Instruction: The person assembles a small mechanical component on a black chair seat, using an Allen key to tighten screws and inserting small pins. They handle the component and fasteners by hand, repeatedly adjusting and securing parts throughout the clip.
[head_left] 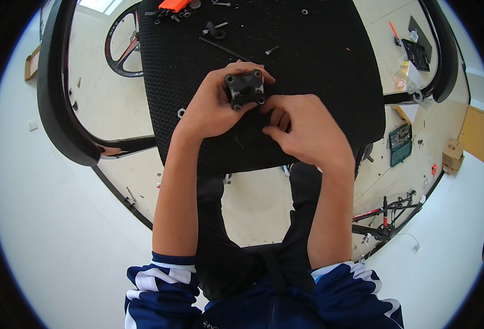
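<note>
Hands are working together over a black textured mat that is covering the work surface. The left hand is grasping a small black metal clamp block, with the thumb and fingers wrapping around its left and far sides. The block is sitting near the middle of the mat, raised slightly in the grip, and is showing bolt holes at its four corners. The right hand is lying just right of the block, with its fingers curling inward and its fingertips touching the block's near right edge; whether those fingers are pinching a small part cannot be told. Both forearms are entering from the near edge, and blue and white sleeves are showing at the elbows.

On the far part of the mat, loose bolts and washers are lying scattered, and an orange tool is resting at the far left corner. A single washer is lying on the mat just left of the left wrist. On the floor to the far left, a bicycle wheel is lying flat. A green case is sitting on the floor to the right, and a bicycle frame is lying nearer, to the right.
</note>
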`<action>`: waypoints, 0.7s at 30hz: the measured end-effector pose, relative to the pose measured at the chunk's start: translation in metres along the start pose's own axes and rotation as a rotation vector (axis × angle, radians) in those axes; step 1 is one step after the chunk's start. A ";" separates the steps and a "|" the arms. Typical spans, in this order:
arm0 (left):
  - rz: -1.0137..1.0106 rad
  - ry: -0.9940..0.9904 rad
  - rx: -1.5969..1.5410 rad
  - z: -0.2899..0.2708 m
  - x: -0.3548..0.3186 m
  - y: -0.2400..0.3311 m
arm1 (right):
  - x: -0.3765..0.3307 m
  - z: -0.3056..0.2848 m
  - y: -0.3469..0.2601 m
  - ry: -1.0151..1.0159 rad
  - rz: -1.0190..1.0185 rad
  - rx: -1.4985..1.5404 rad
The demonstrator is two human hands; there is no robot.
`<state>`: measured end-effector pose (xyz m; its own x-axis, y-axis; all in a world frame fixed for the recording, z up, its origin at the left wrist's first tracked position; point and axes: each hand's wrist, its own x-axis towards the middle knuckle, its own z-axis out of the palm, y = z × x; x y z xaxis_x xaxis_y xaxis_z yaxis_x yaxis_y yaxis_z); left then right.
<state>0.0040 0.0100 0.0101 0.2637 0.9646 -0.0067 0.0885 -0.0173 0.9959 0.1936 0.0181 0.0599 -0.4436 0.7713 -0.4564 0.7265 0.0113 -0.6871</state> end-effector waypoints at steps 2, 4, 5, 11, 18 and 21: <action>-0.009 -0.002 -0.003 -0.001 0.000 0.002 | 0.005 0.001 -0.006 -0.061 0.062 -0.093; -0.028 -0.001 -0.021 -0.001 0.001 0.004 | 0.009 -0.001 -0.006 -0.079 0.053 -0.121; -0.012 0.012 -0.009 -0.001 0.001 0.003 | 0.010 -0.002 -0.006 -0.088 0.049 -0.135; 0.043 0.113 -0.004 -0.005 -0.001 0.009 | 0.005 -0.013 0.006 0.110 0.051 -0.083; -0.098 0.127 0.052 -0.004 -0.006 0.012 | 0.000 -0.029 0.015 0.465 -0.212 0.639; -0.278 0.095 0.111 0.004 -0.011 0.023 | 0.005 -0.021 0.004 0.486 -0.426 0.903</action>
<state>0.0068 -0.0018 0.0329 0.1241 0.9565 -0.2642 0.2505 0.2274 0.9410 0.2058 0.0353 0.0670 -0.1692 0.9843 0.0497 -0.1734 0.0199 -0.9846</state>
